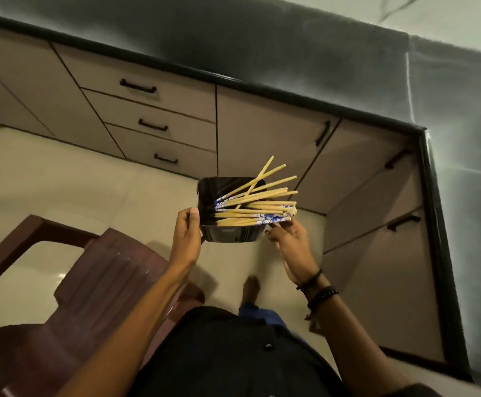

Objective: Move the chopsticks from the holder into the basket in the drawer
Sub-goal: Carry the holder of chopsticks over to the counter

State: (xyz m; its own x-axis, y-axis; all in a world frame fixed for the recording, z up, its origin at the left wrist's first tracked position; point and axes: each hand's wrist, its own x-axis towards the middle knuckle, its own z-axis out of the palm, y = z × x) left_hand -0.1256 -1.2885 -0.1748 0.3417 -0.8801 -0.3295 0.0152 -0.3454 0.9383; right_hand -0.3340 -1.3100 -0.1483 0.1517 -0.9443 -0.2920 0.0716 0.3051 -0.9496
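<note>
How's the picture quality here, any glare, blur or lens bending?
Head view: dim, warm light; the countertop looks smeared, its black edge bowed by the wide lens; faint glare on the floor tiles; the chopsticks in the black container are sharp.

A home kitchen is indicated by the black-edged grey stone counter, beige handled drawers and glossy cream floor tiles

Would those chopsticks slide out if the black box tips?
Probably yes. The chopsticks lie loose and crisscrossed, many poking past the rim of the box, so a tilt that way would likely spill them. They look thin and stiff, so probably light and apt to roll. The left hand gripping one rim probably steadies it.
</note>
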